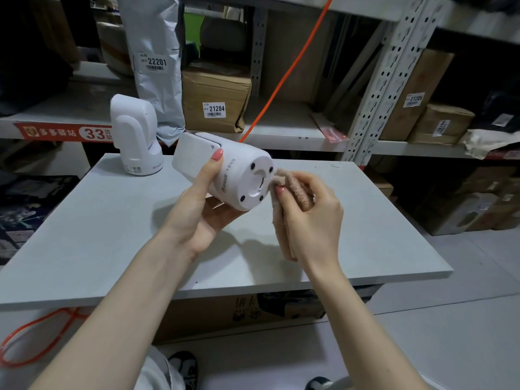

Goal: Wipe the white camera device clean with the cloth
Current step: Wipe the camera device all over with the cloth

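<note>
My left hand [204, 205] holds the white camera device [225, 167] tipped on its side above the grey table [112, 235], its round base with black rubber feet turned toward me. A folded pink cloth [292, 192] is bunched in my right hand [312, 218], and its top edge touches the right rim of the base. The thumb of my left hand lies across the top of the device body; the fingers wrap underneath.
A second white camera device [135, 136] stands upright at the table's far left corner. Metal shelves [281, 130] behind hold cardboard boxes [213, 97] and a grey parcel bag [154, 66]. An orange cord [284, 74] runs diagonally. Boxes sit under the table and at the right.
</note>
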A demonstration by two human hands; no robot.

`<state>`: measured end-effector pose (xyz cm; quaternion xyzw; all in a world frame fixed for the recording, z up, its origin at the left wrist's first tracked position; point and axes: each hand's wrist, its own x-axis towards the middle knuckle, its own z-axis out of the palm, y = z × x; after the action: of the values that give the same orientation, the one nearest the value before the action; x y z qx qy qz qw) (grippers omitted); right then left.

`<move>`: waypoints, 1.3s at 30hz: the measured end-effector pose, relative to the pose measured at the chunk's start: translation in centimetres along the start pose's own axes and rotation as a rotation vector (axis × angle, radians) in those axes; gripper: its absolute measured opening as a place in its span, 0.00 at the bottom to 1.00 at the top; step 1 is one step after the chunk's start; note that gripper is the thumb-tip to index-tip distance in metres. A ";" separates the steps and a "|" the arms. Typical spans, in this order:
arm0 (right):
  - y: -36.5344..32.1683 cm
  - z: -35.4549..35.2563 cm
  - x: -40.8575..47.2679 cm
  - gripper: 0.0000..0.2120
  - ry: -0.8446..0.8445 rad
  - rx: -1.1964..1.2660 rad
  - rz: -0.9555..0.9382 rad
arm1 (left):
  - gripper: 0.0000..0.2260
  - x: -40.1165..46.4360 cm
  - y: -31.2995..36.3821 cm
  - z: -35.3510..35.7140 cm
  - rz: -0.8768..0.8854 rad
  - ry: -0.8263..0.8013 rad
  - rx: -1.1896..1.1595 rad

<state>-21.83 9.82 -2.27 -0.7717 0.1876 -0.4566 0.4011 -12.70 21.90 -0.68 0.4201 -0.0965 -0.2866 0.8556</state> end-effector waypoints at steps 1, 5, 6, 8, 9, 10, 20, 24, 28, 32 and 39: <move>0.1 0.2 -0.4 0.07 -0.023 -0.024 -0.014 | 0.20 0.0 0.2 0.0 0.000 0.011 -0.041; -0.4 0.3 -0.9 0.06 0.021 -0.026 -0.103 | 0.21 0.0 0.4 0.0 -0.016 0.023 -0.066; -0.7 0.2 -0.8 0.07 0.054 0.001 -0.135 | 0.21 -0.1 0.2 0.1 -0.030 0.013 -0.042; -1.1 0.0 -0.6 0.08 0.101 0.018 -0.212 | 0.21 -0.2 -0.3 0.4 -0.061 0.003 -0.016; -1.1 0.0 -0.6 0.08 0.108 0.012 -0.232 | 0.21 -0.3 -0.4 0.5 -0.075 0.002 -0.029; -1.0 0.0 -0.6 0.08 0.109 0.007 -0.238 | 0.21 -0.4 -0.5 0.6 -0.086 -0.002 -0.046; 0.4 1.4 -1.5 0.08 0.010 -0.060 -0.246 | 0.29 -0.1 0.3 -0.1 -0.142 0.131 -0.119; 0.0 0.8 -0.9 0.08 0.044 -0.059 -0.277 | 0.29 -0.6 0.6 0.0 -0.159 0.088 -0.038; -0.1 0.3 -0.8 0.09 0.054 -0.073 -0.308 | 0.26 -0.7 0.7 0.1 -0.157 0.080 -0.041; -0.1 0.7 -1.4 0.08 -0.021 -0.126 -0.440 | 0.29 -0.5 1.1 -0.3 -0.199 0.067 -0.184; -0.2 -0.4 -0.3 0.09 0.082 -0.179 -0.440 | 0.31 -0.3 0.7 -0.7 -0.288 -0.003 -0.105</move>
<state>-22.37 9.94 -2.18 -0.8073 0.0709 -0.5454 0.2139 -12.43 22.84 -0.56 0.3837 -0.0213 -0.4115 0.8264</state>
